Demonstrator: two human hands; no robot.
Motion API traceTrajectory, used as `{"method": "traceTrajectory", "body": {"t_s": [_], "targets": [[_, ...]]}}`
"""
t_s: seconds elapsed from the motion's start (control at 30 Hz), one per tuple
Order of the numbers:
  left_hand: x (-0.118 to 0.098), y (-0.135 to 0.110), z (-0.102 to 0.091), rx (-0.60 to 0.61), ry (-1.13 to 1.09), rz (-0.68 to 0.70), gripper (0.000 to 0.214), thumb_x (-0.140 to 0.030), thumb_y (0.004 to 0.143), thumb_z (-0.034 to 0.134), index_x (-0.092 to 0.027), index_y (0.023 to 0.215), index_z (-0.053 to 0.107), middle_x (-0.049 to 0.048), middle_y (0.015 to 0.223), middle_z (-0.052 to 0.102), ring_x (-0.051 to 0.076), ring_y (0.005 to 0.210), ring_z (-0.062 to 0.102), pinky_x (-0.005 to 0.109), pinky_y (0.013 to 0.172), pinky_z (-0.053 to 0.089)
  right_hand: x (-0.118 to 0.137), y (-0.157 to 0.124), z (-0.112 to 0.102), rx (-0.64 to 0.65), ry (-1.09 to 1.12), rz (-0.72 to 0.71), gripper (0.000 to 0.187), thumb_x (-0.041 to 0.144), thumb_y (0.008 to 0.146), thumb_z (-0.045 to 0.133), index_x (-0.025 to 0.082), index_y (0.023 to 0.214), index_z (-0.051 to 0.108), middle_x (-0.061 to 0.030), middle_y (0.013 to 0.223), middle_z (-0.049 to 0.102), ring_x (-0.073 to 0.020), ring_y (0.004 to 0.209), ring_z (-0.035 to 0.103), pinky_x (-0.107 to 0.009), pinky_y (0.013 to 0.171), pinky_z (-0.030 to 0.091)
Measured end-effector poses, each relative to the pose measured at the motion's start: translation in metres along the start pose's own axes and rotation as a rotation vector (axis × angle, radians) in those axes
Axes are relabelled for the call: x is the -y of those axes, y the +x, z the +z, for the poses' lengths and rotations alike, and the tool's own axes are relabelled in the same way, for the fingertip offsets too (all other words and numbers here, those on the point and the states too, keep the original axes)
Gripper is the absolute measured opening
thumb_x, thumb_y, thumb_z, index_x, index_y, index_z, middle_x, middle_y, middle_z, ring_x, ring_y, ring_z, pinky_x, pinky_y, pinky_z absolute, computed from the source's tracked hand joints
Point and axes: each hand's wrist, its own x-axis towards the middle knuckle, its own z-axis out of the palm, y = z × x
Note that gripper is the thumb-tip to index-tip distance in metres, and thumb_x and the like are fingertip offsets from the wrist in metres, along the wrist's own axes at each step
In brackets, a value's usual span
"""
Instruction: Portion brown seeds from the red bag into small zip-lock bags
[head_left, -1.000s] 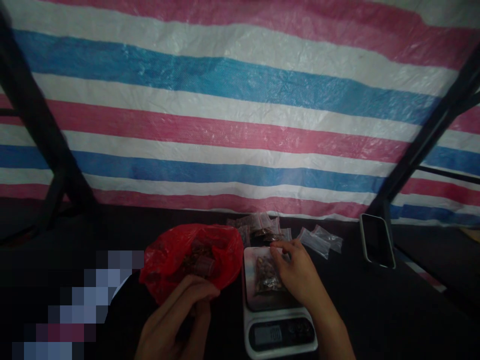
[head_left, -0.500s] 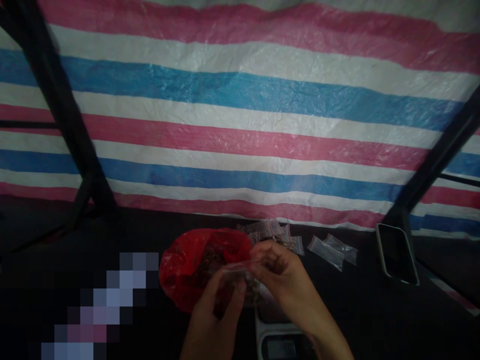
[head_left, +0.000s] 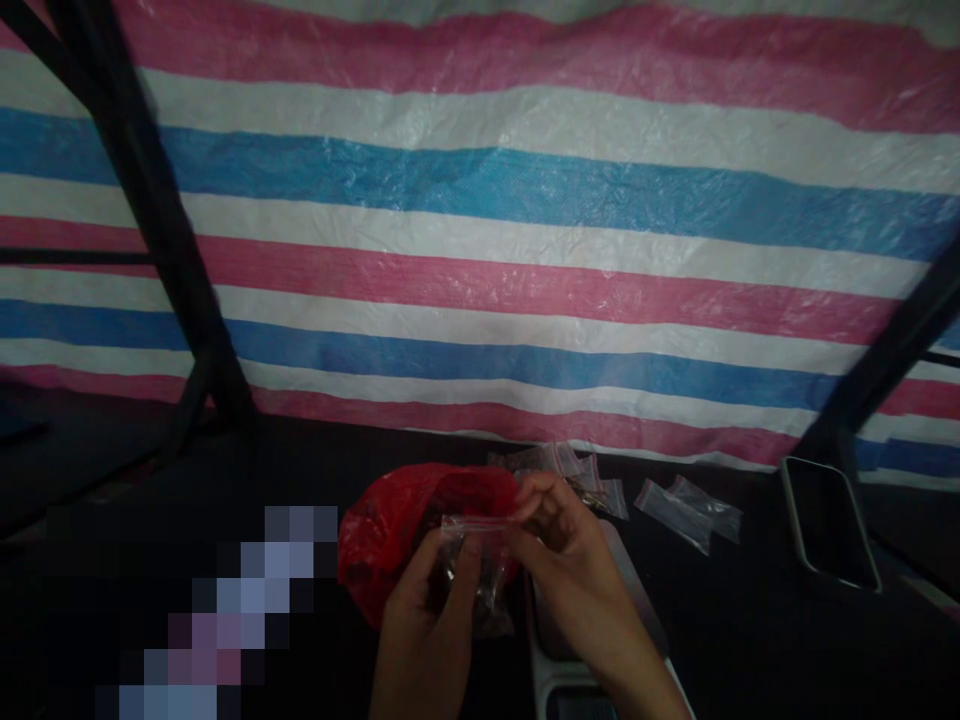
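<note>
A small clear zip bag [head_left: 491, 580] with shiny bits inside hangs between my two hands. My left hand [head_left: 439, 590] grips its left side, thumb on the front. At the top right corner of the bag, my right hand [head_left: 559, 535] pinches the zip edge. Just behind them sits an open red plastic bag [head_left: 386, 520], its dark contents partly hidden by my left hand and the zip bag. Under my right forearm lies a digital scale [head_left: 551, 675], mostly covered, its display at the bottom edge of the view.
Several filled zip bags [head_left: 566, 465] lie in a pile behind my right hand. Two flat zip bags [head_left: 679, 515] rest farther right, near a phone [head_left: 829, 525]. Dark frame posts [head_left: 176, 280] stand before a striped sheet [head_left: 510, 280]. A pixelated patch covers the lower left.
The view has shifted slightly, so things sit farther right in it. The zip bag now hangs more upright, its front facing me, and both hands still hold it.
</note>
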Motion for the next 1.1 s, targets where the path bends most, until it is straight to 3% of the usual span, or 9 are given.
{"method": "traceTrajectory", "body": {"t_s": [0.2, 0.37, 0.53, 0.73, 0.9, 1.0, 1.1], "targets": [[-0.004, 0.001, 0.001, -0.012, 0.022, 0.000, 0.050, -0.066, 0.089, 0.069, -0.022, 0.111, 0.080, 0.0060, 0.109, 0.084, 0.026, 0.100, 0.078, 0.032, 0.092, 0.062, 0.000, 0.001, 0.004, 0.022, -0.071, 0.021, 0.026, 0.029, 0.087, 0.072, 0.029, 0.112, 0.063, 0.0042, 0.088, 0.063, -0.0154, 0.078, 0.060, -0.024, 0.065, 0.048], [-0.005, 0.001, -0.001, -0.021, -0.012, 0.038, 0.045, -0.064, 0.088, 0.071, -0.023, 0.104, 0.080, 0.0049, 0.104, 0.085, 0.026, 0.096, 0.080, 0.031, 0.085, 0.064, -0.003, 0.002, 0.005, 0.014, -0.050, 0.042, 0.025, 0.033, 0.086, 0.075, 0.028, 0.105, 0.061, 0.0042, 0.085, 0.063, -0.0157, 0.077, 0.062, -0.024, 0.065, 0.049], [-0.004, 0.001, -0.002, -0.025, 0.028, 0.044, 0.044, -0.062, 0.087, 0.072, -0.023, 0.105, 0.081, 0.0067, 0.108, 0.085, 0.027, 0.100, 0.080, 0.032, 0.088, 0.065, -0.002, 0.002, 0.006, 0.001, -0.050, 0.029, 0.023, 0.029, 0.085, 0.075, 0.027, 0.101, 0.059, 0.0044, 0.085, 0.062, -0.0138, 0.073, 0.058, -0.023, 0.063, 0.047], [-0.001, 0.003, -0.004, -0.017, 0.024, 0.039, 0.043, -0.060, 0.090, 0.070, -0.023, 0.107, 0.081, 0.0084, 0.113, 0.085, 0.028, 0.104, 0.080, 0.036, 0.095, 0.064, -0.001, 0.002, 0.012, 0.033, -0.108, 0.044, 0.032, 0.031, 0.086, 0.074, 0.027, 0.114, 0.061, 0.0027, 0.090, 0.066, -0.0160, 0.079, 0.064, -0.026, 0.070, 0.051], [-0.007, 0.003, -0.004, -0.106, 0.043, 0.076, 0.042, -0.062, 0.085, 0.072, -0.023, 0.098, 0.081, 0.0081, 0.105, 0.085, 0.029, 0.099, 0.080, 0.036, 0.089, 0.066, -0.005, 0.002, 0.016, 0.010, -0.091, 0.012, 0.022, 0.031, 0.086, 0.074, 0.027, 0.103, 0.061, 0.0026, 0.088, 0.067, -0.0172, 0.084, 0.066, -0.028, 0.076, 0.053], [-0.013, 0.004, -0.004, -0.170, -0.004, 0.079, 0.044, -0.065, 0.079, 0.075, -0.023, 0.090, 0.080, 0.0075, 0.095, 0.085, 0.028, 0.088, 0.081, 0.034, 0.079, 0.068, -0.008, 0.002, 0.014, 0.015, -0.105, 0.020, 0.025, 0.035, 0.091, 0.071, 0.029, 0.112, 0.060, 0.0017, 0.093, 0.069, -0.0183, 0.089, 0.067, -0.029, 0.080, 0.053], [-0.013, 0.006, -0.006, -0.160, -0.066, 0.073, 0.040, -0.062, 0.079, 0.078, -0.023, 0.088, 0.080, 0.0059, 0.091, 0.085, 0.026, 0.082, 0.081, 0.032, 0.075, 0.068, -0.011, 0.001, 0.013, 0.045, -0.142, 0.034, 0.035, 0.036, 0.094, 0.069, 0.030, 0.125, 0.056, 0.0011, 0.098, 0.070, -0.0189, 0.094, 0.068, -0.031, 0.084, 0.052]]}}
